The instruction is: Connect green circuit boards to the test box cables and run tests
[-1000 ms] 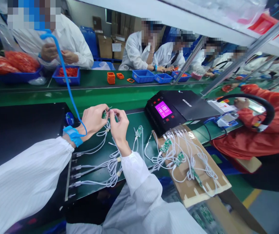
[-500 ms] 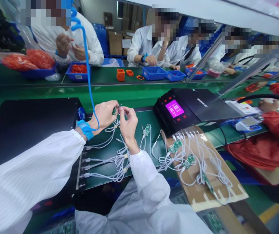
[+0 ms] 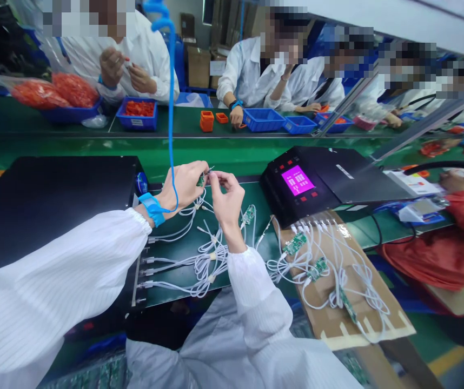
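My left hand (image 3: 187, 183), with a blue strap at its wrist, has its fingers closed on a small green circuit board (image 3: 201, 181), mostly hidden by the fingers. Thumb and forefinger of my right hand (image 3: 226, 200) are pinched at the board's upper end, by a thin dark piece; what they grip is too small to make out. Below both hands, bundled white cables (image 3: 211, 256) lie on the green table (image 3: 167, 278). Just right of my right hand, another circuit board (image 3: 249, 215) rests with a white cable at it.
A black tester with a pink screen (image 3: 298, 180) stands at the right, above a cardboard sheet (image 3: 362, 302) with several wired boards. A black box (image 3: 61, 205) is at the left. A blue coiled cord (image 3: 171, 108) hangs before my left hand. Co-workers sit behind blue bins (image 3: 262, 120).
The whole view has shifted slightly, so my hands appear a little further right, still together at the board. Across the line, a co-worker's hand has moved down to an orange part.
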Motion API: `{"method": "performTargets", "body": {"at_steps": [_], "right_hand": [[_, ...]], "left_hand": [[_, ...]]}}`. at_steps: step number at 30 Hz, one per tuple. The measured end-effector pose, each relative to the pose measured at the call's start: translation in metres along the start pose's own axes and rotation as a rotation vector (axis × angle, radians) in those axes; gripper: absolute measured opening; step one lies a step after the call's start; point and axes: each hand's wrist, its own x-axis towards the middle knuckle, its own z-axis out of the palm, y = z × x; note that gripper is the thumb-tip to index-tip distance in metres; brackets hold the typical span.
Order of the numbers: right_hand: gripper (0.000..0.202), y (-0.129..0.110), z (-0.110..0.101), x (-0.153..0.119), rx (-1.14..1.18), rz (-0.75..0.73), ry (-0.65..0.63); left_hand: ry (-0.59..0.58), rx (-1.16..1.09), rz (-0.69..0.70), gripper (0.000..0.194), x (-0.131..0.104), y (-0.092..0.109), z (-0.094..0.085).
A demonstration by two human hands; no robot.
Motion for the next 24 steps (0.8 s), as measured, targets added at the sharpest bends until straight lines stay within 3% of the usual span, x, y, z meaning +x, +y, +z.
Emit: {"method": "performTargets", "body": {"at_steps": [18, 24], "right_hand": [[0.026, -0.002, 0.011, -0.012, -0.069, -0.02, 0.078], [0.031, -0.007, -0.003, -0.003, -0.064, -0.021, -0.056]], "left_hand": [[0.01, -0.062, 0.036, 0.014, -0.004, -0.006, 0.007], [0.08, -0.219, 0.014, 0.008, 0.001, -0.008, -0.005]]}}
